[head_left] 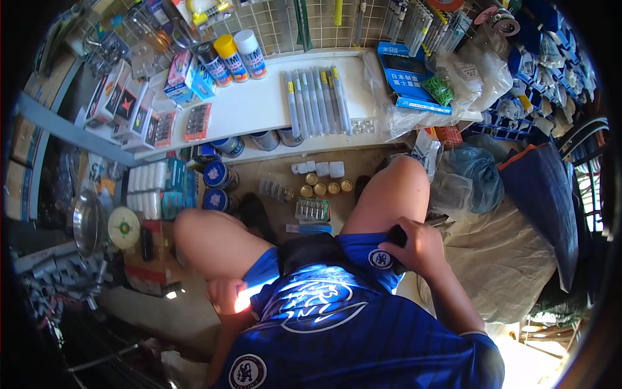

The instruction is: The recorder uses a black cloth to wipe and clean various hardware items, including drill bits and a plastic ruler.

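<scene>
My right hand grips a small black object against the right leg of my blue shorts; what it is, I cannot tell. Down by my left thigh, my left hand is curled beside the hem of the shorts, partly in bright sunlight. Its fingers are blurred, so whether it holds anything is unclear. On the floor between my knees are several brass-coloured round pieces, white blocks, a carded pack of metal parts, a clear pack and a flat blue box.
A white shelf ahead carries spray cans, sleeved rods and a blue box. Blue-lidded cans and a dial scale stand left. Plastic bags and beige cloth lie right.
</scene>
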A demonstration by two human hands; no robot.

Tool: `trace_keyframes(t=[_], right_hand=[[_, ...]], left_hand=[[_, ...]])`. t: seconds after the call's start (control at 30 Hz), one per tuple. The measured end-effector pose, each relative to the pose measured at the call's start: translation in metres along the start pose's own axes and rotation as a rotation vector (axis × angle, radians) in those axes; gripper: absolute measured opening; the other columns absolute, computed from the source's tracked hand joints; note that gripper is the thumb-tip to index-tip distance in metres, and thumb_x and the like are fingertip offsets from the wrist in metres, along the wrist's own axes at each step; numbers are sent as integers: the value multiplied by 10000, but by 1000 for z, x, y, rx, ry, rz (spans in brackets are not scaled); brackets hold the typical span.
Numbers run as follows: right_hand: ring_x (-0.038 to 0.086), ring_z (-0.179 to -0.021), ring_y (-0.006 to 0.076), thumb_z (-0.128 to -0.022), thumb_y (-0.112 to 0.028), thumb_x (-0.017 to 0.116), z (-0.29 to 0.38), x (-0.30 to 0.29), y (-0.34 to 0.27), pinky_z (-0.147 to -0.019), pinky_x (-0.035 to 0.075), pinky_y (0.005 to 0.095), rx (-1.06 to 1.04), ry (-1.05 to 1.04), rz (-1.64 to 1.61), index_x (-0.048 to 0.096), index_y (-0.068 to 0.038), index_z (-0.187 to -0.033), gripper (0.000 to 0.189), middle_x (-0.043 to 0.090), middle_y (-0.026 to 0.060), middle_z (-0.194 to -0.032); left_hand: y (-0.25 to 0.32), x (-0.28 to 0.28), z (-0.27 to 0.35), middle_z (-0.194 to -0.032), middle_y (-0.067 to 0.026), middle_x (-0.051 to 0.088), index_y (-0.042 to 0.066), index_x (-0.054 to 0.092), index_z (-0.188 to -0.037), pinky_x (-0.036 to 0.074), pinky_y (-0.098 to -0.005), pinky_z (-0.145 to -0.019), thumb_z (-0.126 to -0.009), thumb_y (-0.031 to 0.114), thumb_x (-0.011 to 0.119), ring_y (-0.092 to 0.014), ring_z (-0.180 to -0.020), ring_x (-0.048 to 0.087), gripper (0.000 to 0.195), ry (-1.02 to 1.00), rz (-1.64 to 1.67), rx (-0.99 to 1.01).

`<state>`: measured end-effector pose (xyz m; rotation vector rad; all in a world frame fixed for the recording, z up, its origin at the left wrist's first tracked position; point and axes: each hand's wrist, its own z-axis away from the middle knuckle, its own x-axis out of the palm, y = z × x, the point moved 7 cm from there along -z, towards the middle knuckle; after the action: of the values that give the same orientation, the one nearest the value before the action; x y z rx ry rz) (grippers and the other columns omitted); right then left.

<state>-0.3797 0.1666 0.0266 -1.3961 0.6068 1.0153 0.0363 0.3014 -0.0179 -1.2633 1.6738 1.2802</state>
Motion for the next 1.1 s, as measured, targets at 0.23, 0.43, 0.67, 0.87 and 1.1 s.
trace_keyframes(t=[0.23, 0.43, 0.67, 0.87, 1.1], right_hand=[[699, -802, 385, -857, -366, 767, -14, 0, 2, -721, 556, 471, -113, -116, 179, 728, -63, -899, 308, 724, 164, -852], [645, -671, 248, -933, -323, 737, -14, -17, -18, -673, 509, 383, -61, -90, -419, 712, 11, -917, 335, 660, 178, -743], [667, -697, 372, -855, -240, 787, -76, -28, -42, -672, 503, 433, -262, 156, -244, 720, 29, -863, 278, 666, 231, -755], [707, -735, 380, -830, -270, 800, -97, -40, -20, -702, 543, 429, -139, 94, -106, 743, 34, -936, 327, 709, 233, -801], [727, -871, 400, -866, -419, 776, -131, 4, -54, -818, 546, 465, -153, -30, 82, 718, 41, -1018, 488, 724, 265, -881]], left_hand=[[-25, -21, -62, -806, -169, 649, 0, 672, -847, 509, -422, -664, -841, 121, 804, -355, -713, 645, 179, -168, 165, -56], [-32, -37, -100, -812, -195, 661, 14, 675, -855, 512, -459, -649, -884, 118, 772, -391, -731, 653, 145, 142, 97, 22], [6, -55, -169, -771, -179, 675, 43, 662, -832, 510, -456, -605, -928, 132, 736, -381, -696, 678, 151, 291, 62, 189], [-83, -32, -192, -712, -177, 628, 17, 605, -826, 476, -418, -565, -961, 134, 710, -357, -599, 596, 207, 242, 146, 103], [-133, -28, -199, -670, -111, 587, -13, 584, -897, 468, -322, -589, -1003, 125, 669, -121, -630, 553, 194, 382, 381, 55]])
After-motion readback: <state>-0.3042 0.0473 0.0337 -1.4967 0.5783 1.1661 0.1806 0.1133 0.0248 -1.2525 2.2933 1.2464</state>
